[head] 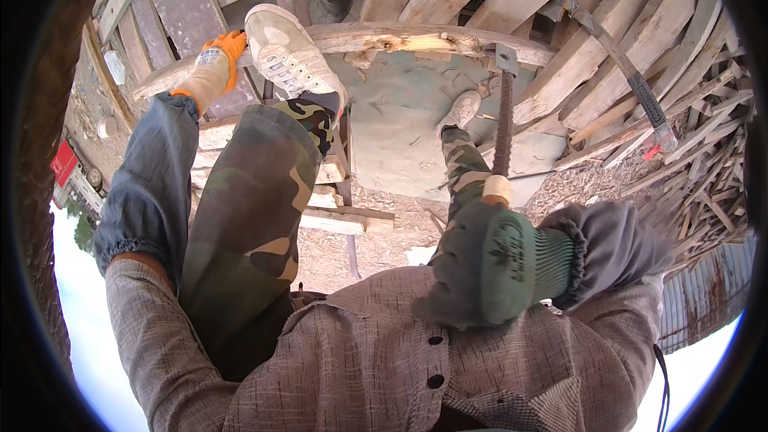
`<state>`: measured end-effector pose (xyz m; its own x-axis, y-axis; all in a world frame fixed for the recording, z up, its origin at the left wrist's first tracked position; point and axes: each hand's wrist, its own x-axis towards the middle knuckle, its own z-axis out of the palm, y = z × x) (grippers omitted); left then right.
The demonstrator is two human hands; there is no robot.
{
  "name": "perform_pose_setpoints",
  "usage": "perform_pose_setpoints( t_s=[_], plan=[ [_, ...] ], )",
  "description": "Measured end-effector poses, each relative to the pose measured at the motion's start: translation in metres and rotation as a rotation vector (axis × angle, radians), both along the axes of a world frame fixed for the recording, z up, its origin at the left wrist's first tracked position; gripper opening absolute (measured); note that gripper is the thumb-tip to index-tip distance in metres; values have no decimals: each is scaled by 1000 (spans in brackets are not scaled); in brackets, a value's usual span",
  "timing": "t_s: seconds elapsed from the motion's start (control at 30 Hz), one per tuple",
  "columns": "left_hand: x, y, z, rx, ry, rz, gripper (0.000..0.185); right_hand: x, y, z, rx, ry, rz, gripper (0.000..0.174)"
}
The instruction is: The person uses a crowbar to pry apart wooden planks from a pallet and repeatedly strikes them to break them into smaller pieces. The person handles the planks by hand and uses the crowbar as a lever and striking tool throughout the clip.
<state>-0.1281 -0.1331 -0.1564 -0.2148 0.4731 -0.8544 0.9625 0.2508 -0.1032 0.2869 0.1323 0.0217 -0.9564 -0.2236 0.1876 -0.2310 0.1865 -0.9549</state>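
My left hand [223,57], in an orange and white work glove, rests on the left part of a long rough timber [432,39]. My left shoe [288,51] presses on the same timber, right of that hand. In a dark and green glove, my right hand [486,264] is closed round the handle of a tool with a ribbed metal bar [504,126]. The bar's far end carries a flat metal plate with a hole, which lies against the timber's right part. The timber is splintered near its middle. My right glove is partly blurred.
A hammer-like tool [624,66] with a dark grip lies across planks [576,54] at the upper right. Thin wood scraps [714,174] are heaped at the right. My right shoe [462,109] stands on a flat sheet [396,144]. More timber pieces [336,220] lie by my left leg.
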Motion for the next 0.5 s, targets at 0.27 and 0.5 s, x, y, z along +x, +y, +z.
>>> perform_pose_setpoints(
  t_s=[0.27, 0.5],
  plan=[
    [-4, 37, 6, -356, 163, -55, 26, 99, 68, 11, -22, -54, -546, 39],
    [119, 147, 81, 537, -340, 531, 26, 95, 29, 4, -46, 93, -752, 36]
  ],
)
